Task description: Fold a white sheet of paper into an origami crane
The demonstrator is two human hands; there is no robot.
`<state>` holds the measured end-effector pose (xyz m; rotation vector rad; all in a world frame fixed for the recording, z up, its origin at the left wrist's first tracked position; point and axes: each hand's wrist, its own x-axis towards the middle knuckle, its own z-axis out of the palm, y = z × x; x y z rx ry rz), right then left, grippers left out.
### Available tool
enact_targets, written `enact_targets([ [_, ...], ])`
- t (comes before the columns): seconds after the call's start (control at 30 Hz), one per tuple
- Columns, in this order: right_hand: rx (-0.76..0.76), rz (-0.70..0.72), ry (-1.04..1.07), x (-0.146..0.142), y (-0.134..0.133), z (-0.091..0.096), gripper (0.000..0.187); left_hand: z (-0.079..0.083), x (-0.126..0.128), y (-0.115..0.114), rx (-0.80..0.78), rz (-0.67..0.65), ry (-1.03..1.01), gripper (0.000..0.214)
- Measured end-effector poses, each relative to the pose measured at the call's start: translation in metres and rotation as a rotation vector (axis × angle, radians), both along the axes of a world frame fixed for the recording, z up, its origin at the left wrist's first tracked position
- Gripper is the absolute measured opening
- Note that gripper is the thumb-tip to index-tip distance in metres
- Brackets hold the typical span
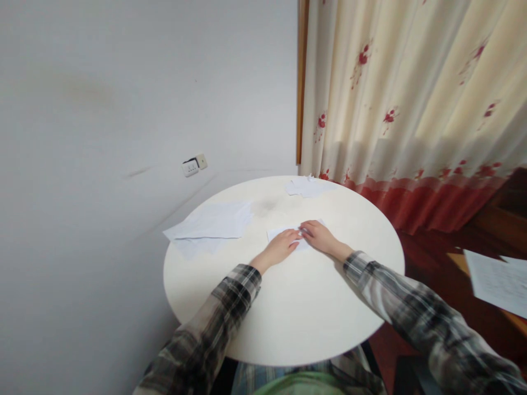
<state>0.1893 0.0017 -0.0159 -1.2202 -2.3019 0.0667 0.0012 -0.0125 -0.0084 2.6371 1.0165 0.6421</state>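
Observation:
A small white sheet of paper (276,232) lies on the round white table (296,307), partly covered by my hands. My left hand (280,246) rests on its near left side, fingers together and bent down onto the paper. From the right, my right hand (321,236) grips the paper near its middle with curled fingers. The fingertips of both hands almost meet there. Exactly how the paper is folded under them is hidden.
A stack of white paper (214,219) sits on the table's left side, one corner past the edge. More paper pieces (310,186) lie at the far edge. A wall with a socket (190,168) is left, a curtain (395,109) behind, printed sheets (498,280) at right.

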Motion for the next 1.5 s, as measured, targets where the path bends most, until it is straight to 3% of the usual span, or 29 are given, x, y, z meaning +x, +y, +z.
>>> enact_targets([
  [0.13,-0.078,0.085,0.050,0.002,0.006,-0.007,0.032,0.001,0.001,0.002,-0.013,0.019,-0.009,0.025],
  [0.3,-0.217,0.168,0.082,0.006,0.006,0.000,0.045,0.002,0.003,0.001,-0.038,0.057,-0.036,0.027],
  [0.6,-0.403,0.190,0.068,0.010,0.005,0.009,0.069,0.004,0.003,-0.001,-0.099,0.066,-0.075,0.033],
  [0.8,-0.453,0.203,0.051,0.011,0.005,0.013,0.074,0.002,0.001,0.003,-0.131,0.044,-0.023,0.036],
  [1.17,-0.468,0.240,0.027,0.015,0.009,0.011,0.083,0.013,0.001,-0.002,-0.184,0.054,0.117,0.038],
  [1.5,-0.480,0.224,0.099,0.019,0.008,0.005,0.084,0.008,-0.012,0.010,-0.282,-0.115,0.018,0.050],
])
